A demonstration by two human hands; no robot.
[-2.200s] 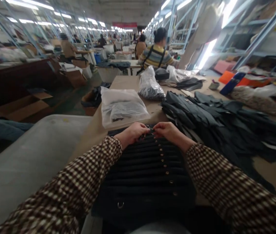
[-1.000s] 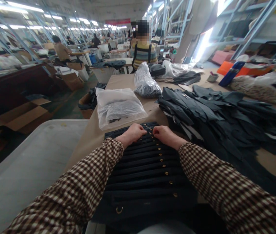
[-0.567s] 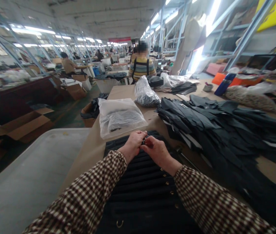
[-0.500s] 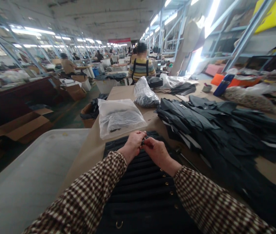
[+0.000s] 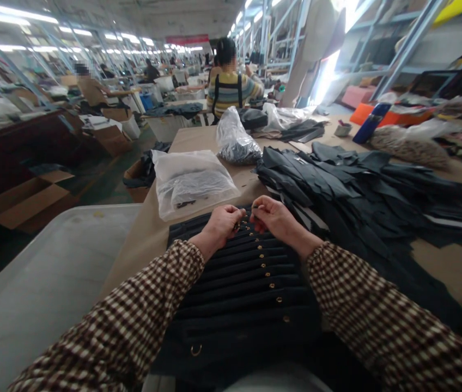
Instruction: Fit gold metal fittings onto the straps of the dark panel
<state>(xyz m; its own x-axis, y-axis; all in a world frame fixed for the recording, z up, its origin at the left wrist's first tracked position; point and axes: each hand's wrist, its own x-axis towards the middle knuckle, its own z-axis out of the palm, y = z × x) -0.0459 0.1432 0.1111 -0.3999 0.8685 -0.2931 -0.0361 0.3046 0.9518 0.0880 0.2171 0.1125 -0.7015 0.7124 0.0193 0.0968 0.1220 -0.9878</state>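
Hands over black strap stack (image 5: 239,283): left hand (image 5: 222,223) pinching strap end, right hand (image 5: 277,216) pinching small ring.

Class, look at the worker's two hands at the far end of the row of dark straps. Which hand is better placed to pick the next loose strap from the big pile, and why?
Probably the right hand: the pile of loose straps lies directly on its side, close by. The left hand would have to cross over the laid-out straps.
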